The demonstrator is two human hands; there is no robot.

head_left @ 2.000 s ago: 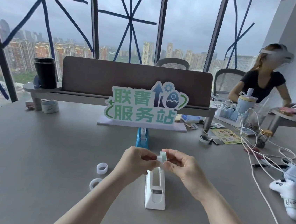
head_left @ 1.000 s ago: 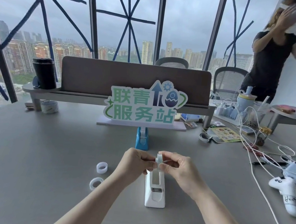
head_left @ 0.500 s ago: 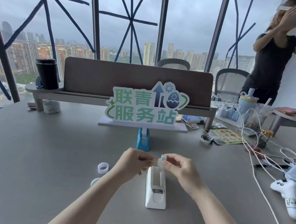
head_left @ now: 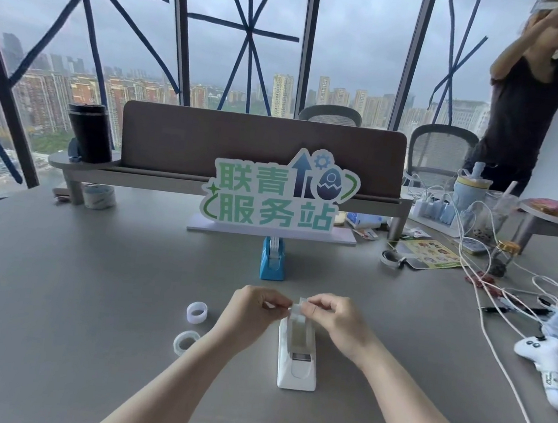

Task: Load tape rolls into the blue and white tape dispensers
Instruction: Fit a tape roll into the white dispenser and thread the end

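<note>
A white tape dispenser [head_left: 298, 358] lies lengthwise on the grey table in front of me. My left hand [head_left: 253, 308] and my right hand [head_left: 335, 315] meet over its far end, both pinching a small white tape roll [head_left: 297, 309] that sits low in the dispenser's slot. A blue tape dispenser [head_left: 273, 260] with a roll in it stands farther back, below the sign. Two loose white tape rolls lie to the left: one upright [head_left: 196, 312], one flat [head_left: 185, 341].
A green-lettered sign [head_left: 277, 197] and a brown desk divider [head_left: 263, 147] stand behind. White cables [head_left: 488, 302], a white game controller [head_left: 550, 370], cups and chargers crowd the right side. A person [head_left: 530, 100] stands at the far right. A black tumbler [head_left: 89, 133] is at back left.
Both hands have lowered the small roll from above the white dispenser down into its slot. The person at the right stood up and raised both arms.
</note>
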